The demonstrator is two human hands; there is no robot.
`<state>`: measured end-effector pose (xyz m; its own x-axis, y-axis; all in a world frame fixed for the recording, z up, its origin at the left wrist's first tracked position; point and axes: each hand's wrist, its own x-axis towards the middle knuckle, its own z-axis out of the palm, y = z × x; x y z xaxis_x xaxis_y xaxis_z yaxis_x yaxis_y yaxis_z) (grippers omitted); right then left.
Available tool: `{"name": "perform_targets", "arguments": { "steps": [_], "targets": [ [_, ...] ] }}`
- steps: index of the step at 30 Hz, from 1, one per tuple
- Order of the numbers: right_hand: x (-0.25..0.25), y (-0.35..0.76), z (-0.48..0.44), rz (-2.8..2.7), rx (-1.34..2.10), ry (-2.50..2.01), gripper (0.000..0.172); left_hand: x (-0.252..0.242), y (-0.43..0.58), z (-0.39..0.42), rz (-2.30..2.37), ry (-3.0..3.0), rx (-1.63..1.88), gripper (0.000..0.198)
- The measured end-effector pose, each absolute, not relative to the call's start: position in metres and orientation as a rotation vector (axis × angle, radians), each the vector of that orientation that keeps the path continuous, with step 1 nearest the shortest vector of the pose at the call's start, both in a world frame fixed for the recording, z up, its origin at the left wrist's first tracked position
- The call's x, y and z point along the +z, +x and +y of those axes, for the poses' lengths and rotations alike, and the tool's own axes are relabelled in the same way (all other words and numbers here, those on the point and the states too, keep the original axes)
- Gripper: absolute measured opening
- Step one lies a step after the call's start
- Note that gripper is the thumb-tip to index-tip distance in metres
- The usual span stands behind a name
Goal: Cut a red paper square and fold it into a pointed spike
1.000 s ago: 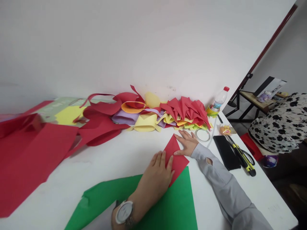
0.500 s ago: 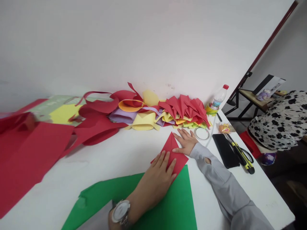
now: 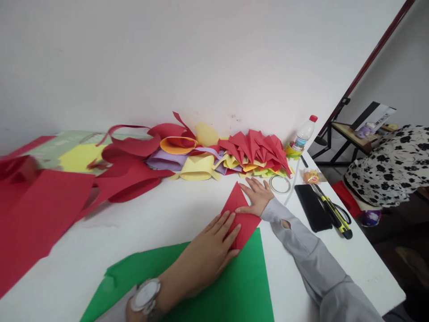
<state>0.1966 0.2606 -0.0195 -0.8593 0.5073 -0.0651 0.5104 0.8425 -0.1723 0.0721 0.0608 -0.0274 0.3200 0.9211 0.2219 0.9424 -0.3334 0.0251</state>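
A folded sheet of red paper (image 3: 247,229), pointed at its far end, lies on the white table with its near part over a green paper sheet (image 3: 250,277). My left hand (image 3: 211,250), with a watch at the wrist, rests flat on the red paper's left and near side, fingers stretched out. On its right side lies my right hand (image 3: 257,197), fingers spread, the thumb reaching across to the middle of the paper. Neither hand grips anything. Part of the red paper is hidden beneath my fingers.
Folded red paper pieces (image 3: 254,145) and rolled coloured paper (image 3: 197,167) line the wall. Large red paper (image 3: 43,210) covers the left. At right are a tape roll (image 3: 280,184), a bottle (image 3: 301,136), a phone (image 3: 313,208) and a yellow-black cutter (image 3: 337,217). A person in a floral garment (image 3: 385,170) is beyond.
My left hand has slid toward the near left edge of the red paper. My right hand stays on the paper's right side. The whole view has shifted slightly.
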Motion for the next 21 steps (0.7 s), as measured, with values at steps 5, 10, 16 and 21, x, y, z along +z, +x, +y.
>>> {"name": "perform_targets", "arguments": {
  "steps": [5, 10, 16, 21],
  "targets": [
    [-0.017, 0.197, 0.257, 3.066, -0.247, 0.811, 0.093, -0.017, 0.052, 0.051, -1.591, -2.643, -0.339, 0.042],
    [-0.018, 0.210, 0.231, 3.334, -0.103, 0.514, 0.056, -0.018, 0.049, 0.049, -1.572, -2.710, -0.397, 0.043],
    [-0.036, 0.246, 0.207, 3.580, -0.254, 0.134, 0.041, -0.019, 0.049, 0.044, -1.653, -2.606, -0.471, 0.052],
    [-0.040, 0.254, 0.203, 3.504, -0.319, 0.274, 0.049, -0.014, 0.043, 0.040, -1.583, -2.719, -0.457, 0.049]
  ]
}}
